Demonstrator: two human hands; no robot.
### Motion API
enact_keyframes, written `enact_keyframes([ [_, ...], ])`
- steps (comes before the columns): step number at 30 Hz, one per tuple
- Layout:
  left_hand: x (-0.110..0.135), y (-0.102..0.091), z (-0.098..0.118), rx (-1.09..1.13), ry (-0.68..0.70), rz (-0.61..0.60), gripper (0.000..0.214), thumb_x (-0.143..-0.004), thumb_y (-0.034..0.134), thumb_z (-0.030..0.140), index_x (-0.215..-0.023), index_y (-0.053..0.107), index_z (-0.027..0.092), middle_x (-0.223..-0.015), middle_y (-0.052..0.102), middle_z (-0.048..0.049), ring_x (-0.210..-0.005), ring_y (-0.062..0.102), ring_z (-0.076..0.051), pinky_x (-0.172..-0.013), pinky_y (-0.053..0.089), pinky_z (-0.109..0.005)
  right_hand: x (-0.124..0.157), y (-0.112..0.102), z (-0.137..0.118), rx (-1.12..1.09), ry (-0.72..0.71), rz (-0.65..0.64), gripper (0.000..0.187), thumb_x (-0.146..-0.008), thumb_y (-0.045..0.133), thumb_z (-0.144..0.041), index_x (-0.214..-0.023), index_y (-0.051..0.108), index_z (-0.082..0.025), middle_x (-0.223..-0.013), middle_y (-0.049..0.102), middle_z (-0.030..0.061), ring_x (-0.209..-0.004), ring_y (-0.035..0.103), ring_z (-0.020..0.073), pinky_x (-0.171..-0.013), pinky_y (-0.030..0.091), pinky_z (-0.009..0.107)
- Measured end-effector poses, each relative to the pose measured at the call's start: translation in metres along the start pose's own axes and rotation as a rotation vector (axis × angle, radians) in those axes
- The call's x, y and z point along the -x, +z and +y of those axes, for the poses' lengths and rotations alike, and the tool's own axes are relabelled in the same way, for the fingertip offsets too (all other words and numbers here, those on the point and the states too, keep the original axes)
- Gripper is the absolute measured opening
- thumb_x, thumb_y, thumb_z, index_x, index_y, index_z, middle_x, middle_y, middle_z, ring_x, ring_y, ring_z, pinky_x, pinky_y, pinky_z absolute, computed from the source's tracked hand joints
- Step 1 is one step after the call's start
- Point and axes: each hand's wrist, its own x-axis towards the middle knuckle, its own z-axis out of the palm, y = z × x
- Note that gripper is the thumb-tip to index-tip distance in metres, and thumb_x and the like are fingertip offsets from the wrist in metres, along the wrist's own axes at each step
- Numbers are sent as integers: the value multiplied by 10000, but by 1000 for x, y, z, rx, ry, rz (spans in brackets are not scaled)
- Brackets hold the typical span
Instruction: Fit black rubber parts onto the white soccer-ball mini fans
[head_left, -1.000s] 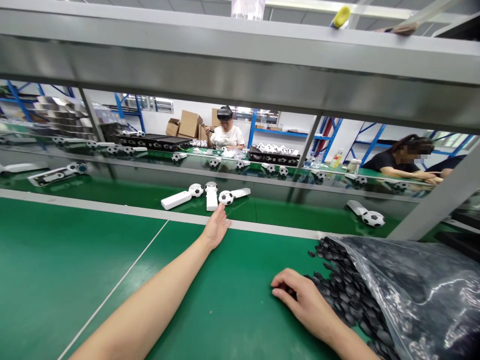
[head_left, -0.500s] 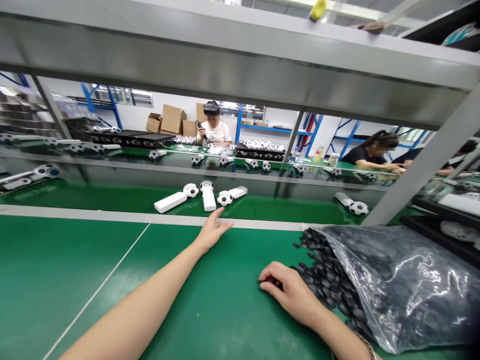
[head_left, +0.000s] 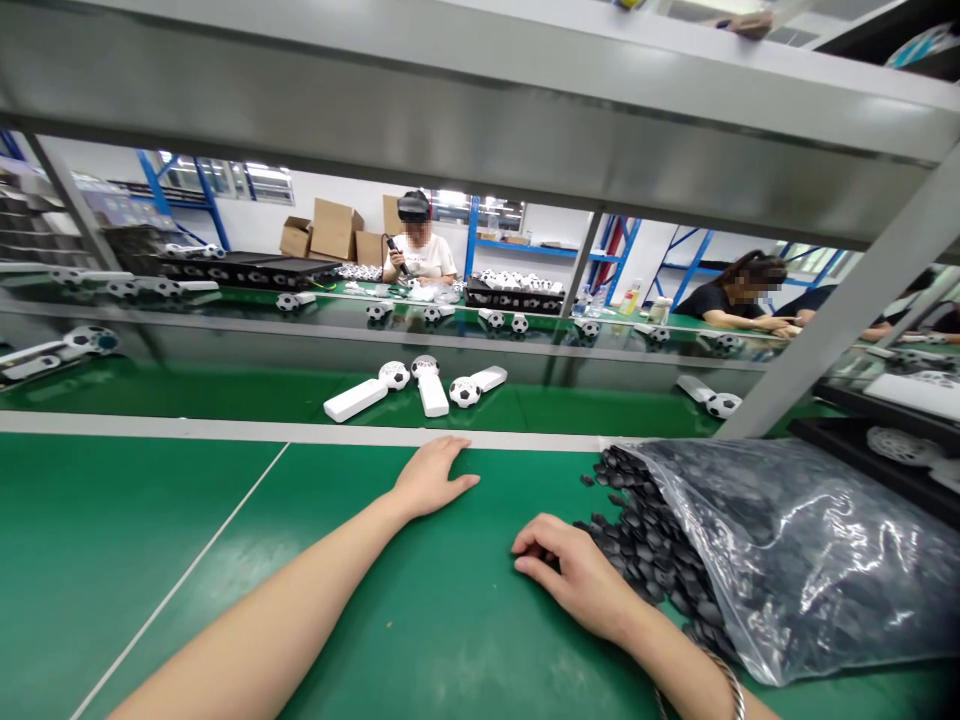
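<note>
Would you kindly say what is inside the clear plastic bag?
The clear plastic bag looks dark inside, with small black pieces at its mouth near the right hand. What lies deeper is covered and unseen.

The bag (head_left: 810, 560) is glossy clear plastic; the black pieces (head_left: 651, 540) look matt.

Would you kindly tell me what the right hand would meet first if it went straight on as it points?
The right hand would probably meet the left hand first, across the green tabletop, though relative heights are unclear.
</note>
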Motion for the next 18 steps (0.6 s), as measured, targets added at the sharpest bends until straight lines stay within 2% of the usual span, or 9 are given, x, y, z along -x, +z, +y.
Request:
enact_keyframes([
  [5, -1, -3, -1, -93, 46, -79, 518, -799, 449, 516, -1189, 502, 180, -1292, 448, -103, -1210, 366, -254, -1020, 274, -410, 0, 1, 1, 12, -28, 1, 52, -816, 532, -206, -839, 578, -198, -827, 561, 9, -765, 543, 124, -720, 437, 246],
  [7, 2, -3, 3, -113, 70, -123, 573, -798, 411, 568, -1230, 465, 195, -1343, 384, -115, -1252, 307, -274, -1034, 228, -448, 1, 3, 2, 33, -40, 7, 68, -817, 532, -222, -870, 572, -203, -857, 559, 15, -788, 543, 130, -736, 448, 258],
  [9, 10, -1, 14, -155, 116, -189, 627, -795, 359, 619, -1289, 387, 235, -1397, 288, -122, -1293, 218, -293, -1037, 152, -518, 1, 5, 4, 73, -33, 67, 179, -810, 544, -252, -984, 543, -214, -981, 545, 41, -904, 528, 157, -782, 456, 286],
  [12, 26, 7, 41, -234, 209, -288, 600, -836, 245, 605, -1347, 246, 290, -1434, 176, -116, -1319, 124, -290, -1010, 79, -598, 1, 7, 8, 144, -5, 215, 424, -806, 544, -320, -1198, 411, -227, -1242, 412, 89, -1156, 387, 205, -896, 425, 352],
  [14, 34, 13, 58, -259, 247, -303, 561, -866, 212, 557, -1360, 200, 291, -1440, 157, -105, -1324, 106, -275, -1010, 79, -604, 1, 6, 8, 181, -12, 272, 504, -826, 507, -361, -1276, 324, -228, -1340, 313, 96, -1242, 289, 207, -973, 364, 384],
  [16, 39, 18, 69, -266, 254, -279, 573, -867, 234, 546, -1367, 181, 270, -1444, 147, -102, -1326, 94, -273, -1016, 86, -598, 2, 5, 4, 240, -51, 284, 574, -836, 479, -401, -1328, 250, -215, -1405, 216, 101, -1290, 202, 213, -1031, 283, 407],
  [18, 39, 21, 72, -269, 253, -259, 595, -857, 267, 554, -1368, 182, 262, -1445, 148, -97, -1327, 88, -277, -1019, 87, -596, 5, 7, -7, 329, -127, 230, 675, -819, 483, -462, -1362, 190, -189, -1442, 119, 112, -1319, 107, 240, -1058, 208, 436],
])
